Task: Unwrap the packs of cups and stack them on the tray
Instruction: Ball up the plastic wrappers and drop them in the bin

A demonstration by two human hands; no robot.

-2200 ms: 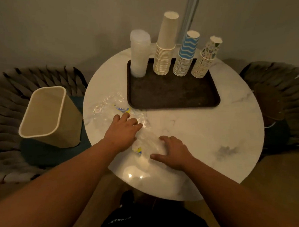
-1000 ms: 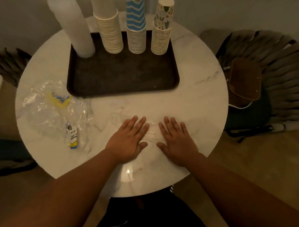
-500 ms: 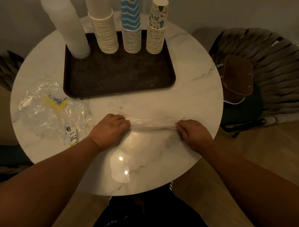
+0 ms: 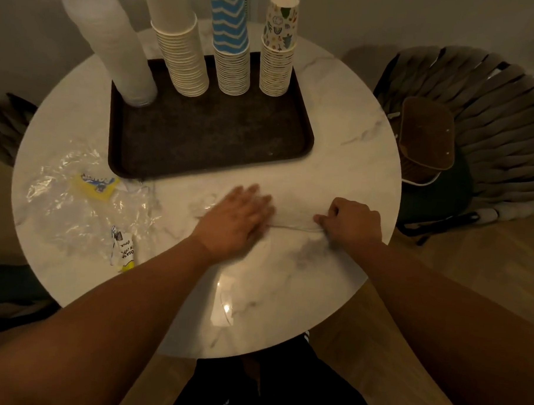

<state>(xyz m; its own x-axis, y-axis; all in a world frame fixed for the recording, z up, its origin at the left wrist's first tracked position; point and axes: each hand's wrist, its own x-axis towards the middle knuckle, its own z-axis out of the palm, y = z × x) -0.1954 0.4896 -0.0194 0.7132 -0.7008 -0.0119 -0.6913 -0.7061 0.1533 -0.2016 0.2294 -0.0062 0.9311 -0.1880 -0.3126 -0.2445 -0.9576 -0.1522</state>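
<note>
item inspected: clear plastic wrapper (image 4: 292, 217) lying flat on the marble table (image 4: 354, 138), centre of the frame, just below the tray (image 4: 210, 138). it is nearly invisible against the stone; only a thin crease line between the two hands marks it.

handling judgement: the film looks very light, limp and slippery. it should crumple readily and hold no shape, and it may cling or slide on the polished top. best taken at an end or a gathered fold, not from the flat middle.

grip: the left hand (image 4: 237, 216) lies palm down with fingers straight and spread, pressing the film to the table; motion blur hides the fingertips. the right hand (image 4: 350, 224) has fingers curled, thumb and forefinger pinching the right end of the film.

task items: four stacks stand along the tray's far edge at the top of the frame: translucent cups (image 4: 113, 48), plain white cups (image 4: 180, 45), blue zigzag cups (image 4: 231, 47) and patterned cups (image 4: 278, 49). all appear unwrapped.

also present: a second crumpled wrapper with yellow labels (image 4: 85, 206) at middle left of the table.
</note>
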